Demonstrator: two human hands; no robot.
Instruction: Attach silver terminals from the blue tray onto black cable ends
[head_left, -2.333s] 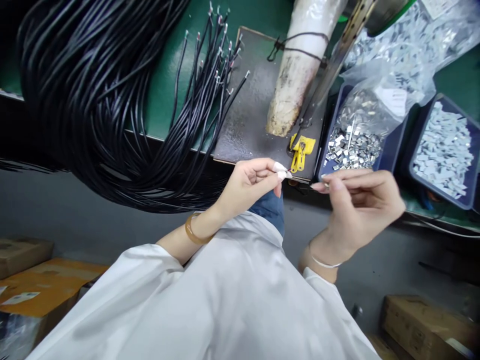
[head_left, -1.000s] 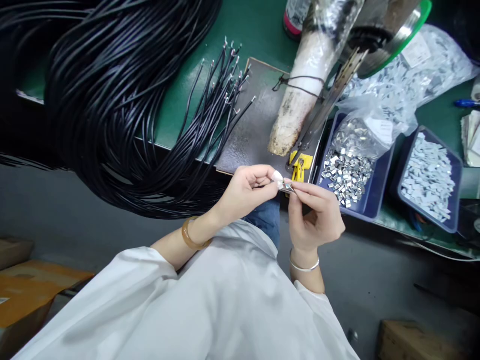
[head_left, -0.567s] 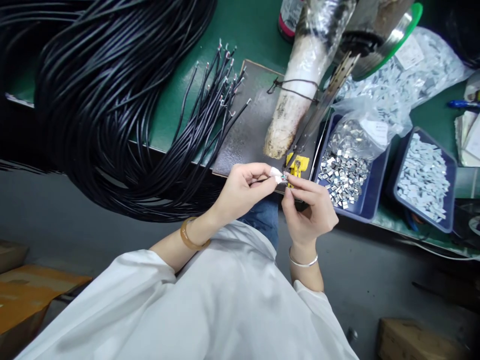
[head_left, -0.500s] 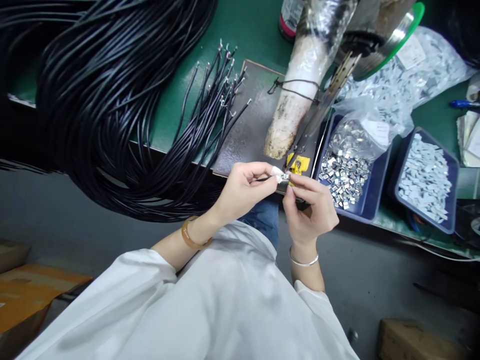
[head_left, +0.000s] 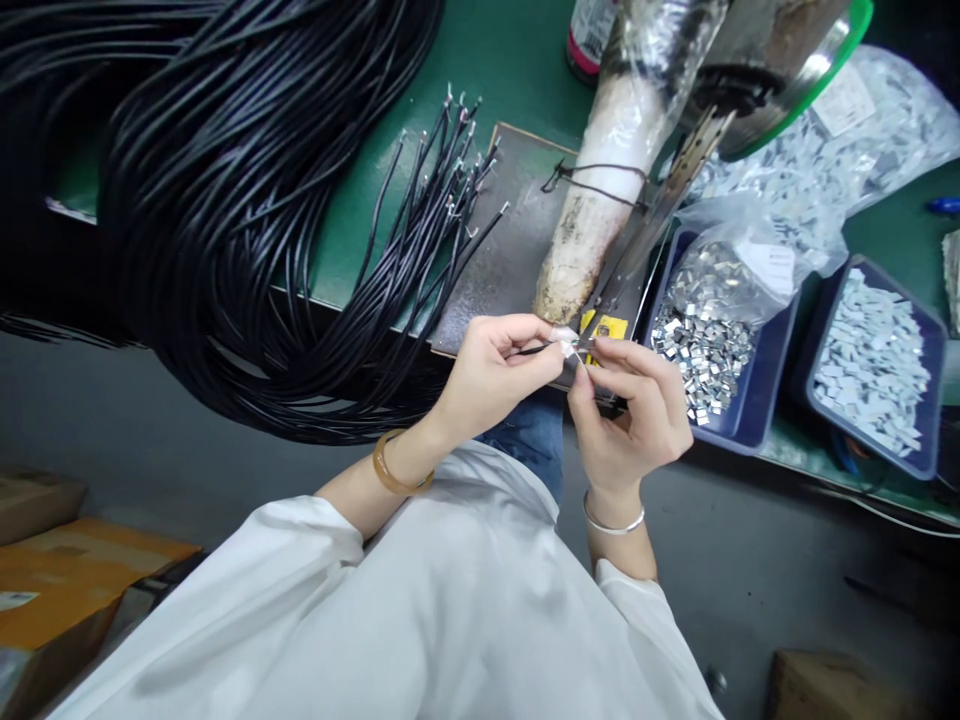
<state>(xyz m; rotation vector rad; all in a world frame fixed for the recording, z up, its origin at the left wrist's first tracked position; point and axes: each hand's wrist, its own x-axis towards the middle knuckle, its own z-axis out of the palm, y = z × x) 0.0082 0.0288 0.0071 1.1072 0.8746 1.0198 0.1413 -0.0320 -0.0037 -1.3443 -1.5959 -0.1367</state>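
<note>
Green covers the table point(head_left: 495, 60), whose near edge runs across the upper half of the view above a grey floor. At that near edge, just in front of a dark mat point(head_left: 517, 240), the person's two hands meet fingertip to fingertip. The left hand point(head_left: 491, 375) is closed, thumb and forefinger pinching the end of a thin black wire point(head_left: 534, 350). The right hand point(head_left: 634, 415) pinches a small metal clip point(head_left: 573, 348) between thumb and forefinger and holds it against the wire's end; how far the two parts are joined is too small to tell.

A big bundle of black cables point(head_left: 225, 200) hangs over the table's left part and near edge, its stripped ends fanned onto the mat. A plastic-wrapped machine arm point(head_left: 600, 200) slants down to the mat, with a yellow part point(head_left: 604, 325) at its foot just behind the fingers. Toward the right edge stand two blue trays point(head_left: 757, 420), each full of small metal pieces, with clear bags point(head_left: 840, 130) of more behind them. Cardboard boxes point(head_left: 67, 580) sit on the floor at lower left.
</note>
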